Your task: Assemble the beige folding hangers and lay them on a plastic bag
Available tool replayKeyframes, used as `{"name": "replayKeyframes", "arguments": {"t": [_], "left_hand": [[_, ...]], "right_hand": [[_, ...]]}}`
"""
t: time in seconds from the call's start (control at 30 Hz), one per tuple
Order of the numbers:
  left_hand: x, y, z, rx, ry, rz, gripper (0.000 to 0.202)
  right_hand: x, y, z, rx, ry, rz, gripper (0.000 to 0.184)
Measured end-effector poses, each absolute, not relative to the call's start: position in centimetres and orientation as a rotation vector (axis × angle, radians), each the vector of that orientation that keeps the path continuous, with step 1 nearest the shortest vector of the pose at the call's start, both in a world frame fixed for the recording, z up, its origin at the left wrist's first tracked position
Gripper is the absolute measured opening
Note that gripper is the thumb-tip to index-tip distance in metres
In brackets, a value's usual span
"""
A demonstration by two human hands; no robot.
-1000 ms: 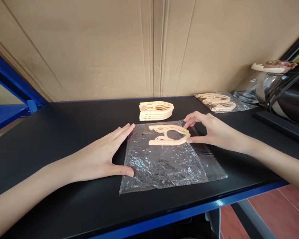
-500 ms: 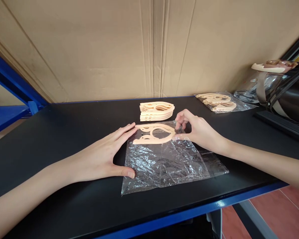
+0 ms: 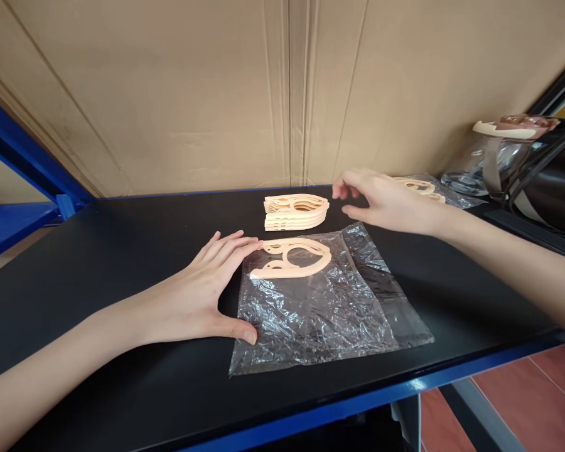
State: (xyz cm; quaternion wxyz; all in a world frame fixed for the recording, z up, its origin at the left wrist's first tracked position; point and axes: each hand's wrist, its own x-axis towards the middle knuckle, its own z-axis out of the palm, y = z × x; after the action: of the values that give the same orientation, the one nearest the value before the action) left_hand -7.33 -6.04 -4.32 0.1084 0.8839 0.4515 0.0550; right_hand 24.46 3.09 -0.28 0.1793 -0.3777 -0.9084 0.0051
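Observation:
My left hand (image 3: 200,295) lies flat and open on the black table (image 3: 98,270), its thumb pinning the left edge of a crinkled clear plastic bag (image 3: 324,307). A single flat peach cut-out piece (image 3: 292,257) rests at the bag's upper left, by my left fingertips. My right hand (image 3: 386,201) hovers above the table behind the bag, fingers apart and holding nothing, just right of a stack of the same peach pieces (image 3: 295,211).
A second clear bag with peach pieces (image 3: 424,187) lies at the back right, partly behind my right hand. Dark equipment and a clear container (image 3: 522,169) fill the right side. A cardboard wall (image 3: 263,88) backs the table; the blue table edge (image 3: 358,408) is near me.
My right hand pushed the single piece leftward in the bag, let it go, then lifted away toward the back, near the stack. My left hand stayed on the bag's edge.

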Motion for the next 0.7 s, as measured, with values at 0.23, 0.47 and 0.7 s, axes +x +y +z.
{"name": "replayKeyframes", "arguments": {"t": [0.23,0.47,0.7], "left_hand": [[-7.8,-6.3,-4.0,2.483,1.333,0.033,0.115],[-8.3,-6.5,-4.1,2.475,1.286,0.043,0.106],[-7.6,-7.3,-4.2,2.405,1.386,0.145,0.100]], "right_hand": [[21.8,9.1,-1.7,-0.954,-2.719,0.390,0.094],[21.7,9.5,-1.4,-0.950,-2.596,0.443,0.093],[27.9,1.8,1.6,-1.158,-2.516,0.230,0.091]]}}
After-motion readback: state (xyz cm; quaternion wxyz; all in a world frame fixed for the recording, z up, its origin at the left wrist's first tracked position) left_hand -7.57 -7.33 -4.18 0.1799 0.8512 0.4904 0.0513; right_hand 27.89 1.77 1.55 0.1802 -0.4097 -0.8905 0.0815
